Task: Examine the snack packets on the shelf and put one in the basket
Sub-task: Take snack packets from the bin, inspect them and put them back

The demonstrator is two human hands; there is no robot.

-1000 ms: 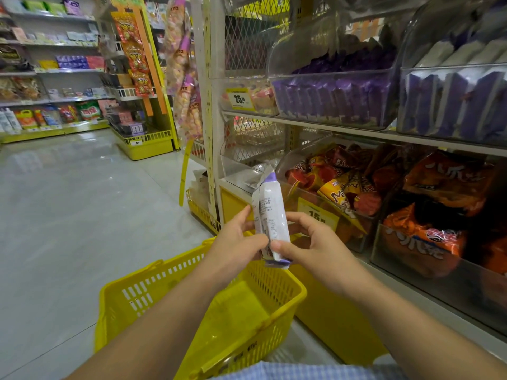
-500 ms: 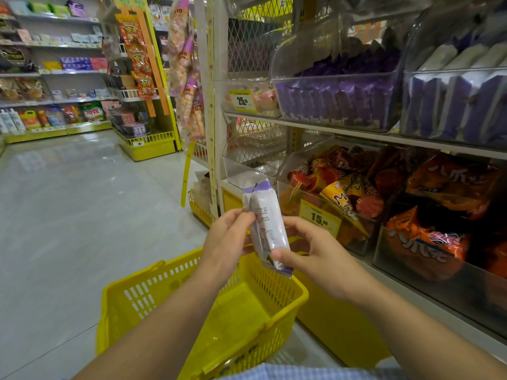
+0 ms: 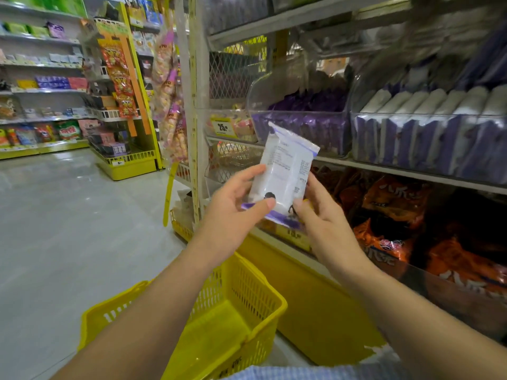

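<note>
One snack packet — white film, purple end seals, printed back toward the camera — was held upright with a slight lean to the right, in front of the shelf and above the basket.

Grip: both hands pinched the packet's lower end. The left hand had its thumb across the bottom seal and its fingers along the left edge. The right hand had its fingertips at the lower right corner.

Handling, as judged: light, thin and pliant. The film was probably slick, and the contents probably crushed easily. Best held by the flat faces or a sealed end, with mild pressure only.

Edges: the shelf board and the clear bin of purple packets lay close behind and to the right. The orange packets sat lower right, behind a transparent front.

Open room: the basket's mouth faced upward just below the hands, with its far rim near the shelf base and the left forearm crossing over it. A short drop down and a little left looked unobstructed — the aisle floor lay open on that side.
</note>
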